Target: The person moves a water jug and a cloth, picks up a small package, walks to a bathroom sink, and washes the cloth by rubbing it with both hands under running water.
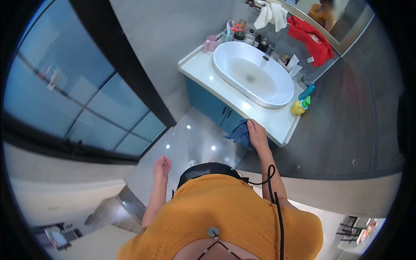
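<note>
Right hand [257,135] at frame centre has its grip pinched on a blue cloth [241,133], which sits under the fingers and bunches to their left, pressed against the front edge of the white table [277,123] below the oval basin [253,73]. Left hand [161,168] hangs lower left, fingers loosely spread, holding nothing above the tiled floor [190,138].
</note>
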Demonstrator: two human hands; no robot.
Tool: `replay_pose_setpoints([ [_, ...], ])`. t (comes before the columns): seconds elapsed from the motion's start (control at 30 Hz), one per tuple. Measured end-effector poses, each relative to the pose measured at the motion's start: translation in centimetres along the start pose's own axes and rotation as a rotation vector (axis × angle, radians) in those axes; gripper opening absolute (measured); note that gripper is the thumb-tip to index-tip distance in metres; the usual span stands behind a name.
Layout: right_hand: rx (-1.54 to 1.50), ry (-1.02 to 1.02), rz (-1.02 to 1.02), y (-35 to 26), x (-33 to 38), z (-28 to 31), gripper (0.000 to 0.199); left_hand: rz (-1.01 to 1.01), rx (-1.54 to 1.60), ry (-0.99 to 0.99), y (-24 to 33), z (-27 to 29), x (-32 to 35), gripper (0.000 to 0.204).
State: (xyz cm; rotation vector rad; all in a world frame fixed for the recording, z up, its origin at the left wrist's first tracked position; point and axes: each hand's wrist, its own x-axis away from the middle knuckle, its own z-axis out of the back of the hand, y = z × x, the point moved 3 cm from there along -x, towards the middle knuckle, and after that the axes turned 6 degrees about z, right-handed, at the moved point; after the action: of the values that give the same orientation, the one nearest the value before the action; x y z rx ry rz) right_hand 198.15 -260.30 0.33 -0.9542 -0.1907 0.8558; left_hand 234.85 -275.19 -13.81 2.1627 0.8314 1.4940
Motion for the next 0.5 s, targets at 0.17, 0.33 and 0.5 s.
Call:
replay_pose_setpoints([
  [0.17,0.267,0.002,-0.168,-0.7,-6.2,2.6,0.037,-0.054,-0.227,-0.099,9.3,-10.4,-8.7,0.02],
  [0.33,0.443,0.035,-0.201,-1.8,-13.9,4.3,0.034,-0.106,-0.315,-0.259,12.1,-20.4,-14.6,0.02],
  [0.5,0.244,0.071,-0.113,1.3,-22.3,4.5,0.033,-0.07,-0.453,-0.389,10.0,-27.5,-17.1,0.019],
])
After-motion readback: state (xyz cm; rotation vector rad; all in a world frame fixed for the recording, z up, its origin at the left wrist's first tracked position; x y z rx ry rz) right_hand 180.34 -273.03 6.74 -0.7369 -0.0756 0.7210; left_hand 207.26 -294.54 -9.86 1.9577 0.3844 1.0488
